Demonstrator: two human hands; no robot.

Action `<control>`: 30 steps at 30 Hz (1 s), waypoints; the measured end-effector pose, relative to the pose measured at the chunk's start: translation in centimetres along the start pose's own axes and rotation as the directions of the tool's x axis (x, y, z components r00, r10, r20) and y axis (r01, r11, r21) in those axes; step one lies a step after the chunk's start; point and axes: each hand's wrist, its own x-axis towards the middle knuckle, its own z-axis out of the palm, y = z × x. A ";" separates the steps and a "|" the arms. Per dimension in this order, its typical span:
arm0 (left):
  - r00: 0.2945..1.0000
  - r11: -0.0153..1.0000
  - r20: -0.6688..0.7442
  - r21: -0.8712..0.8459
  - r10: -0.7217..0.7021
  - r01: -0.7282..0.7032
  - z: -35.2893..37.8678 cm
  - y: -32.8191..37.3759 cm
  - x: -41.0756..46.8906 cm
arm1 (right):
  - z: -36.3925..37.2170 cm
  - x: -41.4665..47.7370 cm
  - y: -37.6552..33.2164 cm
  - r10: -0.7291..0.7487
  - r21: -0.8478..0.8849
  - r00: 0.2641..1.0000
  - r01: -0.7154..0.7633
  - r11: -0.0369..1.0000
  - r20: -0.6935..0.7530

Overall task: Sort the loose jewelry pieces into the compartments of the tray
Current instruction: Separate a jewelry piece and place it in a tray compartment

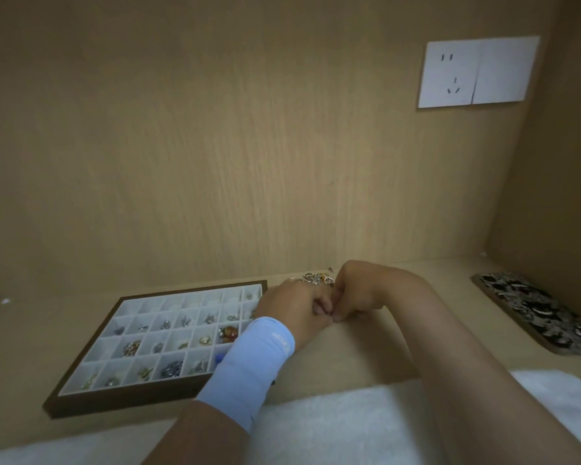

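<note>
- The left hand and the right hand meet fingertip to fingertip just right of the dark-brown wooden tray with pale lined compartments. Both are curled shut, seemingly pinching one tiny piece between them, though the piece itself is hidden by the fingers.
- My guess is that the hands are separating or fixing a small item. It would go best worked low over the light wood-grain counter, so anything dropped stays near and does not roll off.
- Once the piece is free, it should go into a compartment holding similar pieces, or into one of the bare cells along the far row.
- The small heap of loose gold and silver metal rings lies on the counter just beyond the knuckles, near the tray's far right corner. It is shiny, hard and easily scattered, so the wrists should stay clear of it.
- The tray's cells are square and shallow. Many hold small metal bits, and one on the right holds rounded amber-orange beads.
- A pale blue stretchy fabric sleeve covers the left wrist and overlaps the tray's near right cells.
- A flat dark patterned tray sits far right, and a white fluffy cloth lies nearest.
</note>
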 end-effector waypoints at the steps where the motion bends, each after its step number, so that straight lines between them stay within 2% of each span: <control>1: 1.000 1.000 0.003 -0.004 -0.007 0.007 0.0 0.0 0.0 | 0.0 0.0 0.0 -0.002 -0.009 1.000 0.002 1.000 0.001; 5: 0.999 0.997 0.016 -0.060 -0.047 0.048 -0.2 -0.3 0.0 | -0.1 0.0 -0.1 -0.056 -0.017 0.998 0.056 0.998 0.018; 8: 0.995 0.981 0.012 -0.165 -0.099 0.099 -0.7 -0.8 0.0 | -0.2 -0.2 -0.8 -0.117 0.010 0.993 0.117 0.993 0.005; 14: 0.990 0.928 -0.048 -0.357 -0.131 0.105 -3.1 -1.8 0.2 | -0.3 -0.3 -2.2 -0.225 0.052 0.967 0.232 0.971 -0.122; 19: 0.986 0.825 -0.045 -0.554 -0.161 0.109 -6.4 -3.3 -0.3 | 0.3 -0.2 -4.0 -0.360 0.207 0.870 0.442 0.873 -0.338; 22: 0.978 0.793 -0.078 -0.599 -0.194 0.110 -7.7 -4.5 -0.5 | 1.1 -0.3 -5.3 -0.418 0.254 0.799 0.553 0.794 -0.433; 25: 0.966 0.778 -0.097 -0.614 -0.240 0.132 -8.4 -5.5 -0.6 | 1.9 -0.4 -6.2 -0.424 0.251 0.752 0.598 0.762 -0.504; 30: 0.978 0.786 -0.049 -0.604 -0.204 0.134 -8.7 -6.6 -0.8 | 2.7 -0.5 -6.8 -0.399 0.222 0.689 0.628 0.746 -0.606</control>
